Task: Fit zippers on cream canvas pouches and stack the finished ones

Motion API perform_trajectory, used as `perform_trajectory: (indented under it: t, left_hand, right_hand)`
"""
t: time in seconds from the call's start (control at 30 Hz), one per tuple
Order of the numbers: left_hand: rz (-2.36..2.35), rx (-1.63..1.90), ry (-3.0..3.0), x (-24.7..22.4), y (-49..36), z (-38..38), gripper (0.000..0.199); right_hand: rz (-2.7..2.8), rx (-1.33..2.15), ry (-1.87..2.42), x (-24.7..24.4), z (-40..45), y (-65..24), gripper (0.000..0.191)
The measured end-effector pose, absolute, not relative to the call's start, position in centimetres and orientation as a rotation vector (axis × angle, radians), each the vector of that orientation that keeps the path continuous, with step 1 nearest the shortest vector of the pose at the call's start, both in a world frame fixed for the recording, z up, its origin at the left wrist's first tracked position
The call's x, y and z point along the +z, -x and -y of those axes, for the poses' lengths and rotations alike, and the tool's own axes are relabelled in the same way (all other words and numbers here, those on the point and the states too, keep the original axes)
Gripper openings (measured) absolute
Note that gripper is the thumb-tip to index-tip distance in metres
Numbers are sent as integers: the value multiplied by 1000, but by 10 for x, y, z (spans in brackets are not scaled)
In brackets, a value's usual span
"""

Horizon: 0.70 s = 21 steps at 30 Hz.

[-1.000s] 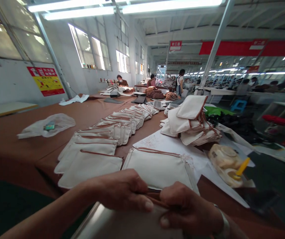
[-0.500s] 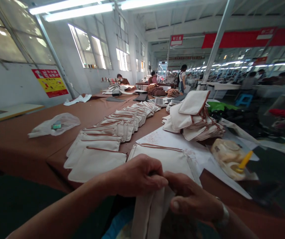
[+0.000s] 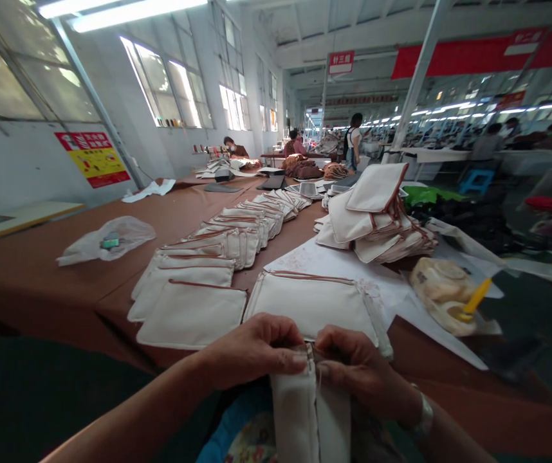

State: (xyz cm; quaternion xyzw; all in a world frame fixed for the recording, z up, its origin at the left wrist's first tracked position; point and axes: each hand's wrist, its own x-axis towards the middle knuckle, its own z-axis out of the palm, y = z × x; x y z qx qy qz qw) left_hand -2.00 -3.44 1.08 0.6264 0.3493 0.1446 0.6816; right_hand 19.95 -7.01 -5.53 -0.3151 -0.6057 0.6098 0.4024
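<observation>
A white leather-like piece (image 3: 295, 418) hangs in front of me, a raised seam running down its middle. My left hand (image 3: 269, 350) pinches its top edge left of the seam, thumb on the near face. Just across the seam, my right hand (image 3: 353, 363) grips the same edge between thumb and fingers. What the curled fingertips do behind the edge is hidden. Directly beyond my hands lies a stack of white pouch panels (image 3: 314, 302) with brown-trimmed tops. To its left a white panel (image 3: 192, 315) lies at the near end of a long overlapping row (image 3: 237, 238).
A heap of white panels (image 3: 377, 193) stands at the right on white paper (image 3: 295, 254). Nearer right sits a glue-stained container (image 3: 442, 283) with a yellow-handled tool (image 3: 477, 299). A plastic bag (image 3: 126, 235) lies left on the brown tabletop (image 3: 64, 276). Other people are farther back.
My hands have moved slightly apart and the held piece has turned, so its seam now faces me between the thumbs. The things on the table lie as before.
</observation>
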Motion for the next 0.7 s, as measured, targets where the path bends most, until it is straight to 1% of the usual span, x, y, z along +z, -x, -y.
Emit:
perform_trajectory:
  t: [0.17, 0.27, 0.47, 0.53, 0.7]
  left_hand:
    - [-865, 354, -1444, 13, 8, 34, 39]
    - [-896, 374, -1406, 8, 3, 33, 32]
    - [-858, 426, -1216, 8, -3, 30, 19]
    - [-864, 441, -1197, 8, -5, 30, 17]
    - [-916, 416, -1220, 5, -7, 29, 14]
  right_hand:
    - [1548, 1508, 845, -44, 70, -201, 29]
    - [1570, 1464, 894, -43, 71, -200, 27]
    - [1735, 1227, 987, -34, 71, -199, 28]
    - [1710, 1272, 987, -33, 70, -200, 28]
    - [1382, 1638, 928, -46, 65, -197, 27]
